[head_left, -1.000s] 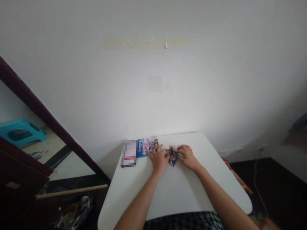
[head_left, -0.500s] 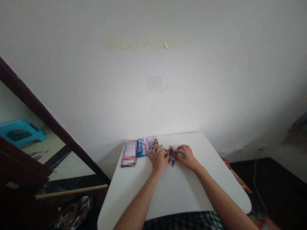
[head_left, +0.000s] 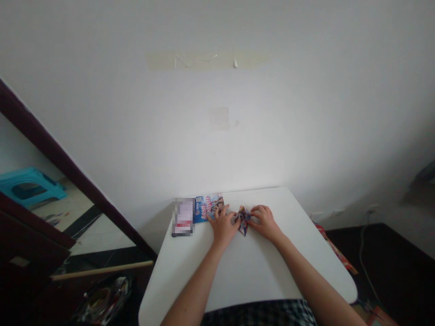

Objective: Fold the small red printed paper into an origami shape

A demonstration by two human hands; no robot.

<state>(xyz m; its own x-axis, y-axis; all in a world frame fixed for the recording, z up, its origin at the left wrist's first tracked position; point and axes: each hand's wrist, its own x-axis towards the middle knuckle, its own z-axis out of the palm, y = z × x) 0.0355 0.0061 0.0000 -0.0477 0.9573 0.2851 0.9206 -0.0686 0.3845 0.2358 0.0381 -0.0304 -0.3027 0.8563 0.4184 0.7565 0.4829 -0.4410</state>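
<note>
Down at the near side of the white table (head_left: pixel 249 276) I see a dark checked cloth (head_left: pixel 260 312), and farther in, the person's two hands at work on either side of a small folded paper (head_left: pixel 243 223). It lies on the tabletop between them, its creased points showing, one toward the person and one away. The left hand (head_left: pixel 223 227) has thumb and forefinger brought together on the paper's left side, other fingers spread; the right hand (head_left: pixel 267 222) grips the opposite side with thumb and fingertips. How hard either presses, I can't tell from here. To my eye, this hold wants light, matched pressure: steady with one hand, ease each crease with the other, and keep the layers lined up so that the thin points don't buckle or tear. The left hand's spread fingers overlap the corner of a blue printed leaflet (head_left: pixel 203 210), so I'd mind not dragging it along. Beside that, farther left, lies a flat item (head_left: pixel 183 218), too blurred to name. Behind rises the pale wall (head_left: pixel 306 117), with a yellowed tape strip (head_left: pixel 200 61) high up.
</note>
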